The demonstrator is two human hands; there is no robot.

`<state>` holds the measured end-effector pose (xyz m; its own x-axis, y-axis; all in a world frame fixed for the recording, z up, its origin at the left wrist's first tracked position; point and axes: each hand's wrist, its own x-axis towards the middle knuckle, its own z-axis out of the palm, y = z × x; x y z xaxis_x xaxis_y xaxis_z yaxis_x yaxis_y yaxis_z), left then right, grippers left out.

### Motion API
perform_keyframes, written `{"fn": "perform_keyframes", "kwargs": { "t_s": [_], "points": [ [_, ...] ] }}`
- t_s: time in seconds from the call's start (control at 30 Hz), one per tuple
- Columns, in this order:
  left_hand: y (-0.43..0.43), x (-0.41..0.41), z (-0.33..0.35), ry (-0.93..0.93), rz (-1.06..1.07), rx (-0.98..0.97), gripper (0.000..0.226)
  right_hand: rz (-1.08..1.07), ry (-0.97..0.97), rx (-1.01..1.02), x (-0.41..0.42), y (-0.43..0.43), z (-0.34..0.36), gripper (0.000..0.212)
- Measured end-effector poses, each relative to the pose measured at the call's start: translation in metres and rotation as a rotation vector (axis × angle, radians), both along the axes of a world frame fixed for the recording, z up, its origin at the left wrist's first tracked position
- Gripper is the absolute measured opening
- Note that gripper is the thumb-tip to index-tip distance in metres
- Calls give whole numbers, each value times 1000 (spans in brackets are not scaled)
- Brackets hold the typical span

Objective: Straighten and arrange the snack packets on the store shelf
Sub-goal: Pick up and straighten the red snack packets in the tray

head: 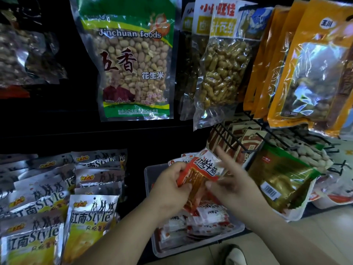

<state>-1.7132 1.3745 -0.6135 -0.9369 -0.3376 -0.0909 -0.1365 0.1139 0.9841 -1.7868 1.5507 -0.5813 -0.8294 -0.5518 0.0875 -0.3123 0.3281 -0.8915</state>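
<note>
Head view of a snack display. A red-orange snack packet (198, 174) with a white printed band is held above a clear plastic bin (149, 180), in front of the dark shelf backing. The packet's left edge is gripped by the left hand (170, 188), with the fingers curled round it and the thumb laid on its front. The right hand (236, 181) is seen blurred just right of the packet; its fingers (222, 155) are straight and loosely spread, pointing upward, and the thumb tip is placed at the packet's lower right edge. Small red-and-white packets (208, 217) are heaped untidily in the bin beneath both hands. To the left, silver "Style" packets (91, 217) are stood in overlapping rows. Above, a green-topped bag of shelled peanuts (131, 60) is hung beside clear bags of peanuts in the shell (221, 69) and orange bags (309, 73). A gold-and-green packet (277, 175) is shown tilted, lying just right of the right hand.
</note>
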Motion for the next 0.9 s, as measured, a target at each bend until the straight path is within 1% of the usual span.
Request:
{"fn": "perform_keyframes", "kwargs": {
  "t_s": [0.07, 0.1, 0.13, 0.2, 0.23, 0.27, 0.33, 0.43, 0.5, 0.57, 0.63, 0.7, 0.73, 0.77, 0.8, 0.87, 0.9],
  "points": [
    [-1, 1, -3, -15, -30, 47, 29, -44, 108, 84, -10, 2, 0, 82],
    [-2, 1, -5, -20, -43, 70, 27, -31, 99, 101, -15, 2, -2, 73],
    [-3, 0, -7, -26, -46, 91, 25, -16, 58, 111, -18, 1, -4, 57],
    [-6, -3, -16, -41, -28, 107, 21, -35, 29, 147, -23, -6, -8, 13],
    [-8, -5, -22, -43, 1, 91, 21, -63, 71, 188, -27, -10, -11, 6],
    [-12, -7, -29, -50, 36, 59, 25, -83, 143, 242, -33, -14, -16, 13],
    [-19, -10, -42, -79, 99, 34, 39, -74, 224, 404, -46, -21, -28, 18],
    [-27, -12, -57, -126, 135, 122, 46, -15, 164, 521, -58, -31, -51, 17],
    [-31, -14, -66, -152, 149, 126, 46, 28, 171, 644, -63, -34, -68, 23],
    [-32, -18, -71, -171, 159, 127, 46, 115, 140, 881, -69, -35, -84, 30],
    [-30, -24, -75, -198, 151, 114, 50, 209, 51, 1115, -71, -36, -88, 25],
    [-26, -28, -74, -219, 130, 101, 54, 337, 15, 1249, -71, -39, -86, 26],
    [-24, -29, -74, -223, 124, 97, 54, 368, 40, 1237, -70, -42, -85, 26],
    [-22, -30, -75, -223, 127, 98, 54, 365, 62, 1152, -70, -45, -85, 23],
    [-20, -31, -74, -220, 137, 106, 52, 323, 45, 1008, -72, -47, -88, 18],
    [-17, -31, -72, -203, 175, 135, 46, 189, -15, 675, -73, -52, -97, 21],
    [-16, -31, -71, -188, 196, 148, 43, 127, -38, 576, -73, -55, -101, 19]
  ]
}}
